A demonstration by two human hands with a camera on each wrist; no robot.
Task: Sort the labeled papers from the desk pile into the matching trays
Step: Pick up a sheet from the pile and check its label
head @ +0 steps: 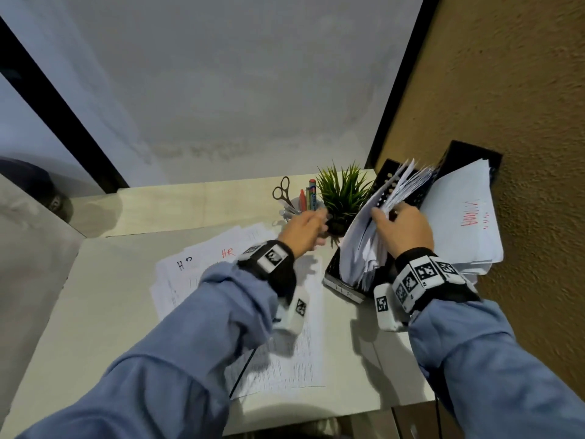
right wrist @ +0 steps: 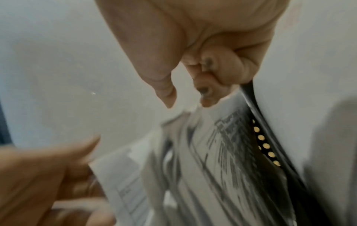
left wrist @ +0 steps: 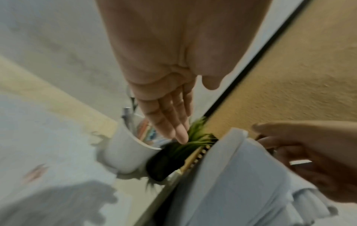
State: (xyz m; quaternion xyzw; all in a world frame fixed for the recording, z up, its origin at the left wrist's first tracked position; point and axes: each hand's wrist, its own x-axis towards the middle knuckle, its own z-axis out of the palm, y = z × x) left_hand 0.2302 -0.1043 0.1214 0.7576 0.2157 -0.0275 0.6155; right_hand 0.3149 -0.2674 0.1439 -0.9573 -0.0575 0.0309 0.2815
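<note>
1. Black perforated tray (head: 335, 264) stands at the right of the desk (head: 95, 312), packed with upright sheets (head: 361, 245); a white label strip on its near end reads "HR".
2. Right hand (head: 403, 228) reaches into that tray from above, fingers curled down among the sheet tops and thumb on the near side. In the right wrist view the fingers (right wrist: 228, 67) are bent against the sheets (right wrist: 222, 152), close by the tray's dotted wall (right wrist: 266, 146); a firm grip on any one sheet cannot be made out through the blur.
3. Left hand (head: 305, 228) hovers just left of the tray, holding nothing. The left wrist view shows its fingers (left wrist: 170, 116) straight and together, tips above the plant (left wrist: 195, 137).
4. Second tray (head: 468, 160), further right against the brown wall (head: 522, 122), holds a leaning stack whose top sheet (head: 462, 217) bears red writing.
5. Desk pile (head: 202, 274) lies flat left of the HR tray, partly under the left forearm; two visible sheets are marked "HD" in black and "HR" in red.
6. Between the left hand and the tray stands a spiky green plant (head: 343, 191) in a dark pot, right beside the tray's wall.
7. White cup (left wrist: 127, 152) next to the plant holds scissors (head: 282, 190) and pens (head: 308, 198).
8. Both wrists wear bands with square printed markers.
</note>
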